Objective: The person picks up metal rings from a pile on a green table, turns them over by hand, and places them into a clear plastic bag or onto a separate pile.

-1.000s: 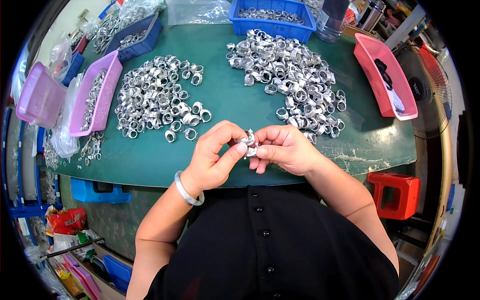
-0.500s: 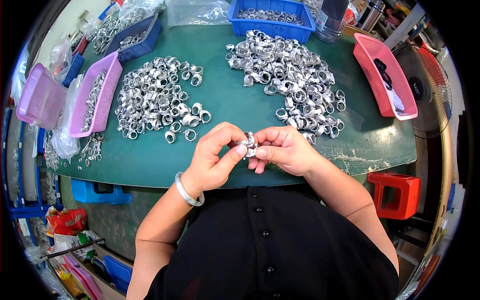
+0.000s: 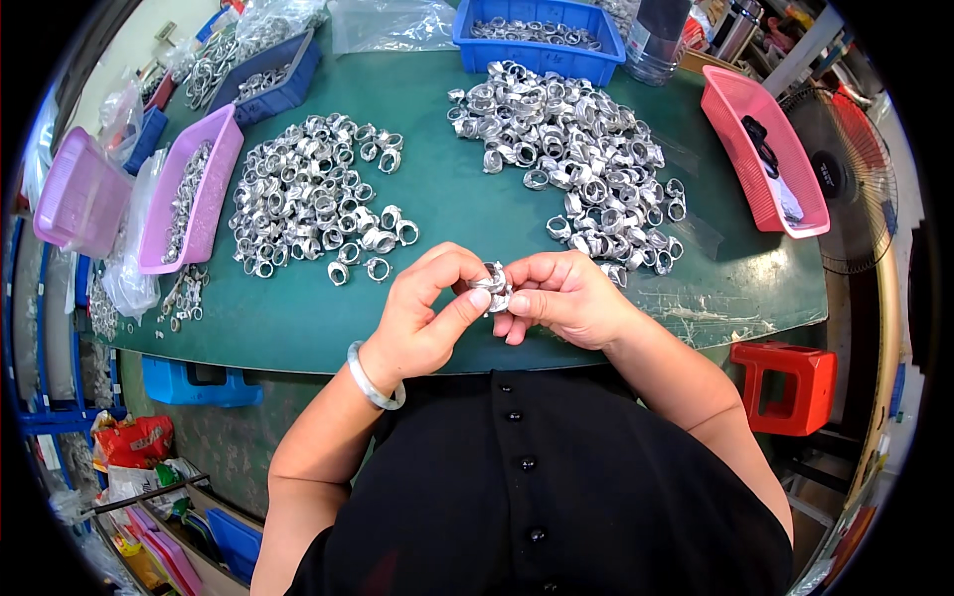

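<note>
Head view: left hand (image 3: 422,320) and right hand (image 3: 562,298) both pinching small metal ring (image 3: 493,286) (mostly finger-hidden).

Bright, even light falls from above, leaving only soft, short shadows under the left hand (image 3: 422,316) and right hand (image 3: 561,298). Beyond the hands, the heaped metal rings (image 3: 566,149) glint with small glare spots. The centre is sharp. Toward the rim straight edges bow, detail smears, and black corners frame everything.
</note>
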Action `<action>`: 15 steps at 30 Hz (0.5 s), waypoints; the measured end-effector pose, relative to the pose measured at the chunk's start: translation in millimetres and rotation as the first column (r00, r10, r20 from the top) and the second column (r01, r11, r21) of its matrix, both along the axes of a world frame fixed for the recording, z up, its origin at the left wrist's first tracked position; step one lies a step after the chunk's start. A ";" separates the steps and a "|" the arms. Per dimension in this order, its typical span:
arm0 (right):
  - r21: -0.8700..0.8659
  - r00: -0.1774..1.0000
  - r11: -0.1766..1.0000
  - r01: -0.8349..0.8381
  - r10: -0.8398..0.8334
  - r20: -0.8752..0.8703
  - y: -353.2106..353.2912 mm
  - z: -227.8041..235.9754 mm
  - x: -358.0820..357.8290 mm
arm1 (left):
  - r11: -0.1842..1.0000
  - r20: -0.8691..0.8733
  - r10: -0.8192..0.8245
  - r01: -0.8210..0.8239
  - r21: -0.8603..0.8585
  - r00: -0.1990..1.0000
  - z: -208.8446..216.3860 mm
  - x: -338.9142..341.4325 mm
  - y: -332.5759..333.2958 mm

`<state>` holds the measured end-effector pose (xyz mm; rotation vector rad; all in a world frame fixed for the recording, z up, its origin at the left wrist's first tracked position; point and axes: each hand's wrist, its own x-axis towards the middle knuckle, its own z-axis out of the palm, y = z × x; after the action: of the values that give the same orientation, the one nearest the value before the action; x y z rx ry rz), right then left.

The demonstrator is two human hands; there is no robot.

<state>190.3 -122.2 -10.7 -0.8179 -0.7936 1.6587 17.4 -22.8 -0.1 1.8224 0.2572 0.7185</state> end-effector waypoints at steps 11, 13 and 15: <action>-0.019 0.999 1.000 0.025 -0.025 -0.022 -2.8 -2.1 -3.7 | 0.997 -0.071 -0.016 0.010 -0.077 0.997 3.4 -3.0 -4.2; -0.021 0.999 0.999 0.030 -0.031 -0.025 -0.6 -1.5 -2.8 | 0.997 -0.067 -0.020 0.016 -0.071 0.998 4.7 -2.1 -0.7; -0.027 0.999 0.999 0.035 -0.036 -0.030 1.1 -1.5 -2.0 | 0.998 -0.065 -0.024 0.020 -0.068 0.998 6.0 -1.7 1.9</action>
<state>188.3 -121.0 -12.3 -0.8189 -0.7340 1.6494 15.7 -20.9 5.9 1.7844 0.3009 0.6280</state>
